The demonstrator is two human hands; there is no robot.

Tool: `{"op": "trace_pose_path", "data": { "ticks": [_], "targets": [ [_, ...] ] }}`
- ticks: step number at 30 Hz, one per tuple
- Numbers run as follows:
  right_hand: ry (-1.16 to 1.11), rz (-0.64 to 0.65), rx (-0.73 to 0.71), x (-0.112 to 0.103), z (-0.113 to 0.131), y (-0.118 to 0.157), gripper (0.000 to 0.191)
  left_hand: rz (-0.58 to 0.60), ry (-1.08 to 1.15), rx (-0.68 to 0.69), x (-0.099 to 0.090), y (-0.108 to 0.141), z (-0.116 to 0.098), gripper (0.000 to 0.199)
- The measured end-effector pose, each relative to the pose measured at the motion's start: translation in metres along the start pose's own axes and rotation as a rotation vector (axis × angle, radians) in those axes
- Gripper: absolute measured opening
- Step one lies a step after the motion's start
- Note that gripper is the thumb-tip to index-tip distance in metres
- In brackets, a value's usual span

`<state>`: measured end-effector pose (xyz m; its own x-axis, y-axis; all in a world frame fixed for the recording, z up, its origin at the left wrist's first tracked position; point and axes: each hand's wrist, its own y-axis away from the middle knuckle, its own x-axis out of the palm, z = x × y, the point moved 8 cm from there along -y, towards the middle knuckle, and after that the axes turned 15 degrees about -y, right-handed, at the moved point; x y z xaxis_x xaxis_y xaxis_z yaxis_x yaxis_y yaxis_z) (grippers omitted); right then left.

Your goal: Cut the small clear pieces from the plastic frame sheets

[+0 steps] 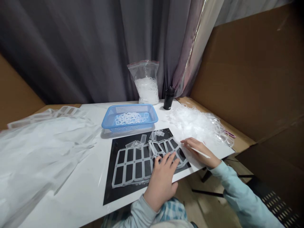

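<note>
A translucent plastic sheet [134, 165] with rows of rectangular openings lies on a black mat [109, 189]. My left hand [162, 180] rests on the sheet's right part, fingers spread. At the mat's right edge, my right hand [200, 152] is closed round a thin white tool [199, 153], its fingertips by the sheet's right end. Small clear rectangular pieces [143, 138] lie loose along the sheet's top edge, with more [156, 134] to their right.
Behind the mat is a blue basket [130, 127] holding white pieces. Farther back stand a zip bag [147, 90] and black bottle [168, 98]. Clear scraps [197, 123] pile at right; translucent sheets [45, 145] cover the left. Cardboard walls [249, 72] flank the table.
</note>
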<state>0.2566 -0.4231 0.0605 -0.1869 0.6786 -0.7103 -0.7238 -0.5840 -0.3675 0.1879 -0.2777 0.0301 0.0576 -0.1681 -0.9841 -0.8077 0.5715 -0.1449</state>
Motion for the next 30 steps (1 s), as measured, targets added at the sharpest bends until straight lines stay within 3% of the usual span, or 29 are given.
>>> {"op": "trace_pose_path", "data": {
  "ticks": [5,9,12,14,17,20,23,30],
  "targets": [
    [0.091,-0.222,0.028,-0.042,-0.03,-0.008,0.025,-0.005,0.004,-0.01,0.0,0.0,0.0,0.059],
    [0.149,-0.448,0.099,-0.085,-0.056,-0.016,0.04,-0.013,-0.001,-0.009,-0.002,0.0,-0.001,0.057],
    [0.111,-0.495,0.143,-0.096,-0.057,-0.017,0.045,-0.017,-0.006,-0.005,-0.003,0.0,-0.001,0.056],
    [0.025,-0.409,0.167,-0.086,-0.048,-0.014,0.043,-0.017,-0.01,-0.003,-0.003,0.0,-0.001,0.056],
    [-0.149,-0.184,0.224,-0.056,-0.028,-0.003,0.038,-0.014,-0.015,0.0,-0.003,0.0,-0.001,0.057],
    [-0.266,-0.048,0.286,-0.031,-0.015,0.013,0.036,-0.011,-0.016,0.005,-0.002,0.0,-0.002,0.057],
    [-0.311,-0.008,0.316,-0.017,-0.01,0.025,0.033,-0.006,-0.014,0.003,-0.001,0.0,-0.001,0.058],
    [-0.218,-0.066,0.292,-0.003,-0.004,0.036,0.022,0.0,-0.009,-0.003,-0.002,0.001,-0.001,0.057]
  ]
}}
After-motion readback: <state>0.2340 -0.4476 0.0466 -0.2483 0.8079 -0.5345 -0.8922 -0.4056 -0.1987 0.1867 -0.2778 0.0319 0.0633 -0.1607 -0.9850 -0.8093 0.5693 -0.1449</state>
